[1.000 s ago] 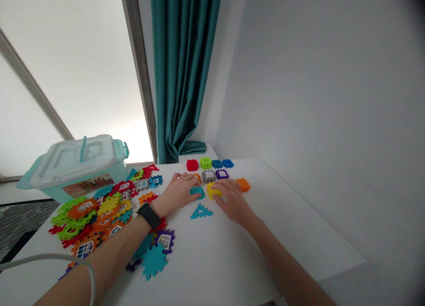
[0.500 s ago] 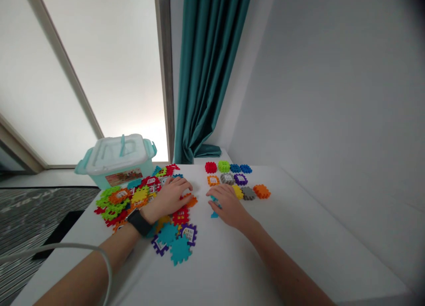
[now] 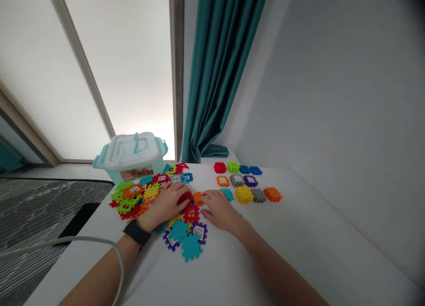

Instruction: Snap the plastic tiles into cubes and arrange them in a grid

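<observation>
A teal curtain hangs behind the white bench. The left hand bends its fingers over a red piece; whether they pinch it, I cannot tell. The right hand keeps its fingers spread from the thumb, with an orange piece just at their tips. Beyond the left fingers stands a lidded box.

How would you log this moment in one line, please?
Left hand: at red piece | Right hand: at orange piece | Box: lidded | Yellow piece: beside grey piece
</observation>
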### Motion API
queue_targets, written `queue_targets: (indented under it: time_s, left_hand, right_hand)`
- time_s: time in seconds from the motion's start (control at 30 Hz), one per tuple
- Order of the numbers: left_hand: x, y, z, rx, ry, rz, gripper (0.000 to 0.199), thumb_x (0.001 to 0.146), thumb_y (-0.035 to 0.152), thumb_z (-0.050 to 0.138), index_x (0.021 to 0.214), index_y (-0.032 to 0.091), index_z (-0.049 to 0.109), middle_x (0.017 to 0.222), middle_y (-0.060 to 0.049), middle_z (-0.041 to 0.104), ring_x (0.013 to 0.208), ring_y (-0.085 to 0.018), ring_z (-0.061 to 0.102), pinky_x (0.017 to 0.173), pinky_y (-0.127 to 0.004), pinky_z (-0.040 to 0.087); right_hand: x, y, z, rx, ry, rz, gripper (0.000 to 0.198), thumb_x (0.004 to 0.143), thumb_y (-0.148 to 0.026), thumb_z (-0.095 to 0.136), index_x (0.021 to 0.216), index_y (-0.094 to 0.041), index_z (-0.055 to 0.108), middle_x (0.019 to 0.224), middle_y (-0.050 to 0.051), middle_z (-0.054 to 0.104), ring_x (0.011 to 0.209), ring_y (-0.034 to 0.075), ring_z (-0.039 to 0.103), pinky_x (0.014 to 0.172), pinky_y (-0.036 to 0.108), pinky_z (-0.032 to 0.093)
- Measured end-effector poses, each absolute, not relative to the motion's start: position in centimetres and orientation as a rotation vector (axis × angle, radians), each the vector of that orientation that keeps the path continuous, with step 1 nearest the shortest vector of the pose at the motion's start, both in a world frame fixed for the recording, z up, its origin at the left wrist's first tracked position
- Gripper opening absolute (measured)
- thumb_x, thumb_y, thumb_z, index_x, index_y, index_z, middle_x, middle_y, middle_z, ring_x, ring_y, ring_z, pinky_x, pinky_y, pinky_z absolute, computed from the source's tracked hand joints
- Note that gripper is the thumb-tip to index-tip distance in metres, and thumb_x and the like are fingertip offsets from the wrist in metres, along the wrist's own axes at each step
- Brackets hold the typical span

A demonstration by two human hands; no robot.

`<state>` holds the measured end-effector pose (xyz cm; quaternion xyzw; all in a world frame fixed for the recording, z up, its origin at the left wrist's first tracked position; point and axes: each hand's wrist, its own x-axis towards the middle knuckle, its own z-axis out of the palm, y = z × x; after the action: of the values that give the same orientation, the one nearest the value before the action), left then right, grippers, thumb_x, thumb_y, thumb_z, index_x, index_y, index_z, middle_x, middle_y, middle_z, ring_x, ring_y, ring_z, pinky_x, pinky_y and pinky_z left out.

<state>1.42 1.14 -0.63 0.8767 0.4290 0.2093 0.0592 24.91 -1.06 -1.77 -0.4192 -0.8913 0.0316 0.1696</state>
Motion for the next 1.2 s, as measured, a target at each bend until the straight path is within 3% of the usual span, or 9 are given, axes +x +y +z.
queue_targets:
  time_s: [0.37,0.67,0.87,1.2]
  left_hand:
    - [-0.2,0.9,-1.3,2.632,1.379,0.495,0.022,0.092,0.031,0.065,0.113,0.025,0.064,0.121,-0.007,0.067,0.116,-0.029,0.058,0.102,-0.047,0.041]
    - [-0.2,0.9,-1.4,2.601,1.43,0.509,0.018,0.089,0.03,0.069,0.106,0.024,0.065,0.116,-0.007,0.068,0.114,-0.03,0.059,0.103,-0.049,0.039]
    - [-0.1,0.9,-1.3,2.594,1.364,0.716,0.037,0.084,0.021,0.072,0.119,0.024,0.06,0.124,-0.008,0.064,0.119,-0.031,0.058,0.1,-0.048,0.043]
    - [0.9,0.4,-1.5,2.616,1.055,1.158,0.035,0.091,0.016,0.062,0.124,0.023,0.055,0.125,-0.01,0.063,0.118,-0.027,0.059,0.101,-0.046,0.046]
  right_hand:
    - [24.7,-2.6,-3.3,-1.221,-2.451,0.135,0.026,0.092,-0.015,0.059,0.118,-0.022,0.06,0.126,0.011,0.064,0.12,0.028,0.056,0.107,0.05,0.039]
    - [25.2,-2.8,-3.2,-1.214,-2.482,0.195,0.027,0.093,-0.016,0.057,0.119,-0.021,0.061,0.13,0.012,0.062,0.124,0.028,0.056,0.109,0.051,0.038]
    - [25.3,-2.8,-3.1,-1.202,-2.473,0.223,0.027,0.091,-0.013,0.057,0.117,-0.022,0.061,0.131,0.011,0.063,0.124,0.029,0.056,0.111,0.055,0.036]
    - [24.9,-2.8,-2.8,-1.094,-2.141,0.097,0.037,0.094,-0.018,0.054,0.131,-0.022,0.053,0.135,0.014,0.06,0.129,0.03,0.055,0.109,0.054,0.046]
